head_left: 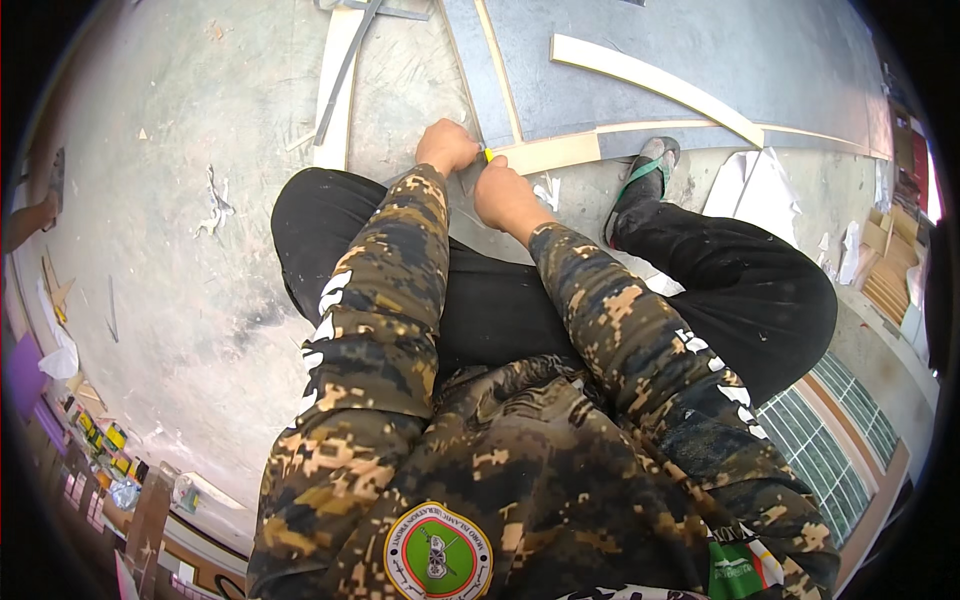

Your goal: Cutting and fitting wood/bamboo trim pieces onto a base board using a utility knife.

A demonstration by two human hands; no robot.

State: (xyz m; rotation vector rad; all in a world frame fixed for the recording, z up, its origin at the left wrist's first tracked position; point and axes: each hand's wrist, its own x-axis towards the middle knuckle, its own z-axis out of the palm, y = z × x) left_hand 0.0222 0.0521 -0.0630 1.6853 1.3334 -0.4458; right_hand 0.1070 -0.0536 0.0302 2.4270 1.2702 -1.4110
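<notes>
Both my hands meet at the near left corner of a large grey panel (590, 60) lying on the floor. My left hand (447, 146) is closed, its knuckles up, just left of the panel's corner; what it grips is hidden. Beside it, my right hand (507, 195) is closed with the thumb forward, by a small yellow object (489, 155) that shows between the hands; its kind is hidden. A pale wood strip (555, 153) lies along the panel's near edge, its left end close to my right thumb.
A loose pale strip (655, 83) lies across the panel. Further left are a long pale board (338, 90) and a dark narrow strip (347, 75). White paper (755, 185) lies beyond my sandalled foot (648, 172). Another person's foot (50, 200) shows at the far left.
</notes>
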